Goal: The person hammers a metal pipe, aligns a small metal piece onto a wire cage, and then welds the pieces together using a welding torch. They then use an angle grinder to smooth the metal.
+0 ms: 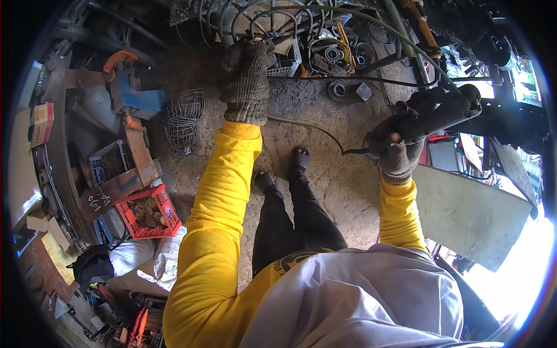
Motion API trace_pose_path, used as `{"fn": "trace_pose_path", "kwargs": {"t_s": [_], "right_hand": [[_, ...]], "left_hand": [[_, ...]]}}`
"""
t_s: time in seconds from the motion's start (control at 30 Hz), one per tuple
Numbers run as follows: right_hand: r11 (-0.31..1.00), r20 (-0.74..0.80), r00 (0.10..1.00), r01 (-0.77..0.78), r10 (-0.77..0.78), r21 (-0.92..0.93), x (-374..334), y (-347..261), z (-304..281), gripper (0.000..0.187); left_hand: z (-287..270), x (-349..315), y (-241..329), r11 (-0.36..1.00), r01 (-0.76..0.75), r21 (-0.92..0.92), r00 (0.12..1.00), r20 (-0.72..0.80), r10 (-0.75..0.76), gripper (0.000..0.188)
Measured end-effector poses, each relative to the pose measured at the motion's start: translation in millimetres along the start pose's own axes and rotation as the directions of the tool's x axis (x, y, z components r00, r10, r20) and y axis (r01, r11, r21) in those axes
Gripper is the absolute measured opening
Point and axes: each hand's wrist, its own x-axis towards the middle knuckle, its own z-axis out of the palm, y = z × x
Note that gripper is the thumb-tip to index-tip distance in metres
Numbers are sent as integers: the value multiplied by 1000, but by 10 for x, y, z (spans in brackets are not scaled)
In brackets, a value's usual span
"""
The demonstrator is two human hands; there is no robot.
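Two gloved hands: my left hand (246,75) at the upper middle of the frame, my right hand (400,155) right of centre — well apart.
Right grip: fingers wrapped round one dark tool (444,120), which points toward the upper right.
Left grip: fingers look curled beside the curved rods (235,23) at the upper middle; I cannot tell whether they hold one.
Black cord: one cord (333,138) leads across to my right hand, seemingly joined to the tool.
Step in hand: handling the tool on the right with the left hand up by the rods, I judge; a next move calls for a firm right grip — and the cord clear of my feet (300,159).
Rods: several, too tangled to count.
Feet: two, in sandals, at the centre.
Floor pieces: one wire basket (185,122), upper left; one metal ring (331,91) and one small block (364,91), upper right of centre.
Left side: one blue clamp-like frame (142,100); below it, one red crate (133,233) of small round pieces, uncounted.
Right side: one pale flat sheet (470,214).
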Motion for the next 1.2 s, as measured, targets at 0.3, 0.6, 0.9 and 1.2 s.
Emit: {"fn": "trace_pose_path", "kwargs": {"t_s": [0.3,0.6,0.9,1.2], "right_hand": [[999,31,999,41,-40,-13,5,17,-43,70],[1000,38,999,2,-3,30,1,-46,-11,70],[1000,31,999,23,-22,-17,0,7,-58,70],[998,51,997,55,-55,-11,17,-19,-55,67]], "left_hand": [[-51,-35,9,949,-66,309,990,139,24,25],[-87,-7,-79,934,-144,327,964,258,58,38],[-133,-14,-770,981,191,-24,937,301,-175,43],[-93,-17,-252,911,-301,281,924,322,206,53]]}}
